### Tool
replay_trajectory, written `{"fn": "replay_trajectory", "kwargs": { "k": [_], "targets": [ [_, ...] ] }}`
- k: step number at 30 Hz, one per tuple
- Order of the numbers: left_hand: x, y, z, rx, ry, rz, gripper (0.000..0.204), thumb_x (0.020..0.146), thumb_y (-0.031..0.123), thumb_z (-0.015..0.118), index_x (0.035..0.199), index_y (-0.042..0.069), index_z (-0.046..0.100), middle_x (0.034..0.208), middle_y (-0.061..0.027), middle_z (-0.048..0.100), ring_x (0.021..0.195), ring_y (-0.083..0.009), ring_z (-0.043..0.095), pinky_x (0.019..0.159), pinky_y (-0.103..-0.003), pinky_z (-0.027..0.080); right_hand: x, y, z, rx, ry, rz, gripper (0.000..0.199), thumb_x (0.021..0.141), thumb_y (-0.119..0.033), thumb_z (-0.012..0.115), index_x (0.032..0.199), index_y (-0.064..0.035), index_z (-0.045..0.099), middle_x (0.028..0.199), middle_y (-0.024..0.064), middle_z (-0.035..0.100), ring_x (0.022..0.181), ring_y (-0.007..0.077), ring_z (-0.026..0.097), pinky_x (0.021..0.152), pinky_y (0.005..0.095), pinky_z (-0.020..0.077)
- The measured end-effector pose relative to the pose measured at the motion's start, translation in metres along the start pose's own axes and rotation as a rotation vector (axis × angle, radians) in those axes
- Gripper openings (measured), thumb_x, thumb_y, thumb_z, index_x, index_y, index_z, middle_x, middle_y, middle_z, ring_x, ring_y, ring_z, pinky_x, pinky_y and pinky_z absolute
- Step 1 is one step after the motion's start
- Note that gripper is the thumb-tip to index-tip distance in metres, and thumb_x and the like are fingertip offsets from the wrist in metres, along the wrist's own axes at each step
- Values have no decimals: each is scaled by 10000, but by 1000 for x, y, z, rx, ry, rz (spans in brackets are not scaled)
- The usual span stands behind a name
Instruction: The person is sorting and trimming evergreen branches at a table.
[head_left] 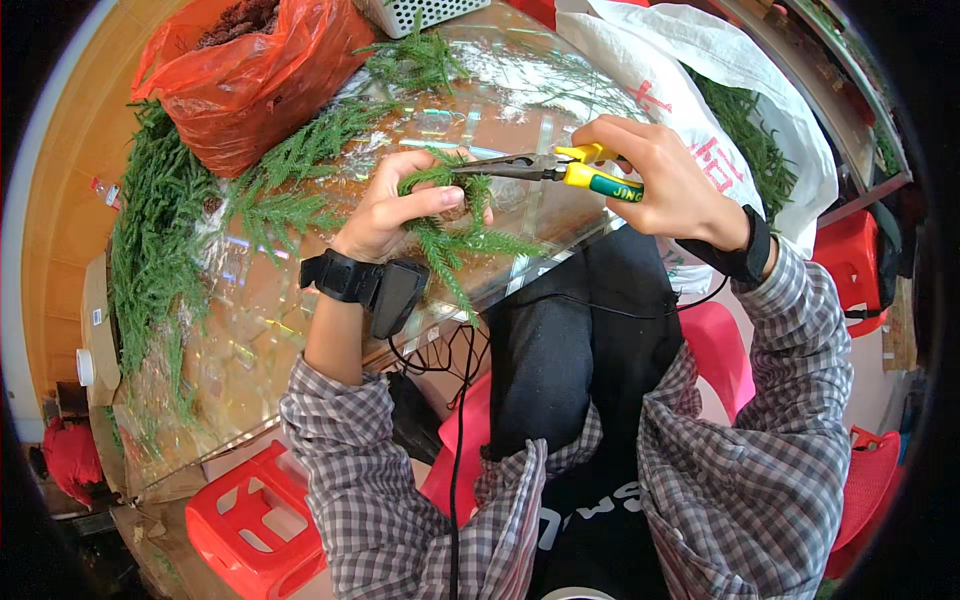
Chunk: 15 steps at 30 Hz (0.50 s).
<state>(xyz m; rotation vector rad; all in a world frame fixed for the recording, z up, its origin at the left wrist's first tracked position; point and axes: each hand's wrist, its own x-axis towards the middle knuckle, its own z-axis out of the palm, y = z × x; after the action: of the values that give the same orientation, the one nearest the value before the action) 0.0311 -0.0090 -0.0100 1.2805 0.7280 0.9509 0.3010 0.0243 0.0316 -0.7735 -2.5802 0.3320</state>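
My left hand (385,207) is closed around a small bunch of green artificial pine sprigs (450,240), whose needled tips hang out below my fingers. In my right hand (672,180) are long-nose pliers (545,168) with yellow and green handles. Their dark jaws point left and reach the top of the bunch beside my left thumb. Greenery and fingers hide whatever lies between the jaw tips. Both hands are above the near part of the table, and each wrist wears a black strap.
A red plastic bag (255,85) of brown cones stands on the plastic-covered table (270,350). Pine branches (160,240) are heaped at its left. A white perforated basket (425,12) sits at the back, a white sack (690,110) of greenery at right. Black cables (458,430) hang near my lap.
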Motion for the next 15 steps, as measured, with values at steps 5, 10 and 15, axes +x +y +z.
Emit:
{"fn": "replay_trajectory", "kwargs": {
  "k": [5, 10, 15],
  "targets": [
    [4, 0, 1, 0, -15, 50, 368, 752, 110, 562, 1075, -51, 491, 845, -154, 581, 777, -214, 569, 671, -285, 438, -1, 3, 5, 27, 36, 18, 374, 597, 3, 543, 969, 6, 503, 874, 161, 557, 780, 316, 577, 680, 358, 465],
    [9, 2, 3, 166, 256, 76, 252, 763, 52, 603, 995, -26, 541, 829, -91, 603, 749, -163, 588, 665, -284, 468, 2, 3, 15, 66, 119, 93, 357, 601, 10, 535, 957, 12, 508, 818, 173, 563, 744, 319, 578, 645, 343, 458],
    [15, 11, 0, 903, 424, 396, 272, 735, 36, 616, 984, -23, 522, 866, -98, 585, 735, -192, 579, 622, -311, 452, 13, -2, 32, 123, 126, 229, 323, 613, -6, 528, 935, 18, 520, 741, 170, 566, 679, 326, 567, 603, 323, 441]
  ]
}}
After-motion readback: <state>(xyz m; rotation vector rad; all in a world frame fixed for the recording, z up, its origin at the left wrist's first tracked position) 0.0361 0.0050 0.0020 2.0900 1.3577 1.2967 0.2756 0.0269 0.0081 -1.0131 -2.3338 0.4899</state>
